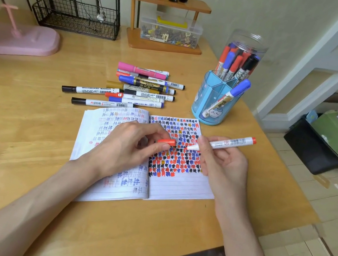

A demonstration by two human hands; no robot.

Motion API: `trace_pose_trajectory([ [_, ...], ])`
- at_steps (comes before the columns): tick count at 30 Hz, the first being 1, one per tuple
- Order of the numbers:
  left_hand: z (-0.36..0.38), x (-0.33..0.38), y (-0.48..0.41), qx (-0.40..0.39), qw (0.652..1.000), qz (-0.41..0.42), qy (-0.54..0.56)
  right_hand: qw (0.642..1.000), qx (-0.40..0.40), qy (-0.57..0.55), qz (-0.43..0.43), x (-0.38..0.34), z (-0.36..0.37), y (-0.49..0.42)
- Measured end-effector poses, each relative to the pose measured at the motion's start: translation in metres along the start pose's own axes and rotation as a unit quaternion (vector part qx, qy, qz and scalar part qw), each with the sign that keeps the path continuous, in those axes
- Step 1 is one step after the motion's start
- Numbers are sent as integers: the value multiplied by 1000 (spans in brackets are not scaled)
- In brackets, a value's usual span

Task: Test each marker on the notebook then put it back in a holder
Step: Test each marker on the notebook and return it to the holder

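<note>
One red marker (227,142), R hand (222,164); cap (167,142), L hand (130,146)

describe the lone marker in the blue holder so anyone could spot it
On the desk's right side, beyond the open notebook, stands a blue holder. One white marker leans alone in its front compartment, blue cap up; the other markers bunch behind it.

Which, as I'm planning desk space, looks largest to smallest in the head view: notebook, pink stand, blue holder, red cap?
1. notebook
2. pink stand and blue holder, about alike; stand sits farther
3. red cap
</note>
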State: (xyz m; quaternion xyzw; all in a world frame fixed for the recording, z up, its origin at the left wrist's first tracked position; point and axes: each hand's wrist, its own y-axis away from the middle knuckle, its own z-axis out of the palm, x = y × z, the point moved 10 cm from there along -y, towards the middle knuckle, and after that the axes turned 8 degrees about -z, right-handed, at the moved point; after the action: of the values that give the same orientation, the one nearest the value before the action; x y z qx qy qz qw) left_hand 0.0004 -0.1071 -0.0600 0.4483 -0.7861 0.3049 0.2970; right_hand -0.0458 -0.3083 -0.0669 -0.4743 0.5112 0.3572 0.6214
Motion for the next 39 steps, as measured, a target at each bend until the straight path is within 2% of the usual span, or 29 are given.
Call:
trace_pose_trajectory([
  [3,-1,-3,-1,-4,998,-14,60,1000,-13,-22,12,-3,8,-6],
  [7,-2,-10,-1,-8,994,-30,109,998,7,-48,39,7,12,-4],
  [14,1,-12,-1,-12,992,-39,121,999,20,-36,28,7,7,-2],
  [20,-1,-13,-3,-3,986,-53,159,999,-30,-33,-12,2,19,0],
  [23,-3,-13,-4,3,992,-39,120,997,-57,-36,-21,1,25,2],
  [26,-2,4,0,8,999,33,-11,997,-62,-41,-27,1,26,1],
  [28,0,12,3,7,997,61,-56,997,-61,-31,-39,0,26,1],
  [39,2,20,5,17,997,56,-59,995,-68,-13,-71,-3,30,-1],
])
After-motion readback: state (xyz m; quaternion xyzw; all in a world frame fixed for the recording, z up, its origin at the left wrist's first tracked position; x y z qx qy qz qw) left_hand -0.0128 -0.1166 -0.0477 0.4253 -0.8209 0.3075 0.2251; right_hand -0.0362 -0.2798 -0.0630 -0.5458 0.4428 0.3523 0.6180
